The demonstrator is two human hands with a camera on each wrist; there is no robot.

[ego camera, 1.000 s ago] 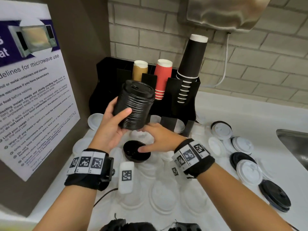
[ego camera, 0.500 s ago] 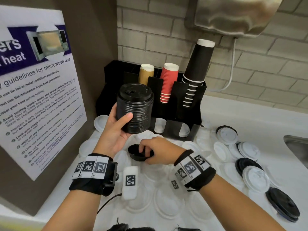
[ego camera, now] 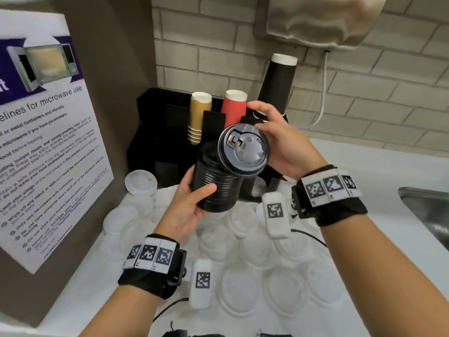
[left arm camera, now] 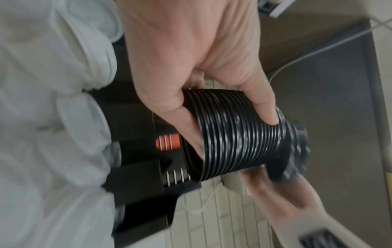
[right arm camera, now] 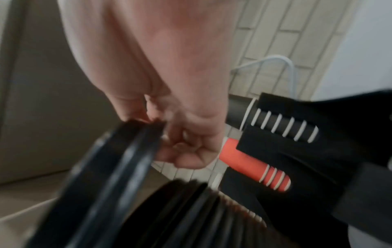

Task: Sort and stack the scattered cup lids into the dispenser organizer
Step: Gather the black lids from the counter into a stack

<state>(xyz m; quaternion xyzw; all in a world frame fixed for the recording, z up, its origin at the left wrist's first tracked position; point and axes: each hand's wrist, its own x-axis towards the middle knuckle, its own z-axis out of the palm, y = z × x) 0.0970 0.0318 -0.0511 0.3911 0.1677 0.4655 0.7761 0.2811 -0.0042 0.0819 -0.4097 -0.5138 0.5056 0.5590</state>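
My left hand (ego camera: 194,203) grips a tall stack of black lids (ego camera: 216,183) above the counter, thumb across its ribbed side (left arm camera: 237,134). My right hand (ego camera: 274,142) holds a single black lid (ego camera: 243,150) by its rim, tilted over the top of the stack; its top face with the sip flap faces me. In the right wrist view the fingers (right arm camera: 186,147) pinch that lid's edge (right arm camera: 118,167). The black dispenser organizer (ego camera: 155,132) stands behind, against the brick wall.
Gold (ego camera: 198,117), red (ego camera: 233,108) and black (ego camera: 279,86) cup stacks stand in the organizer. Several white and clear lids (ego camera: 243,295) cover the counter below my hands. A sink (ego camera: 427,210) lies at the right. A poster panel (ego camera: 43,152) walls off the left.
My right hand picked the black lid off the counter, lifted it and turned it top-up over the stack. The left hand tilted the stack slightly toward it.
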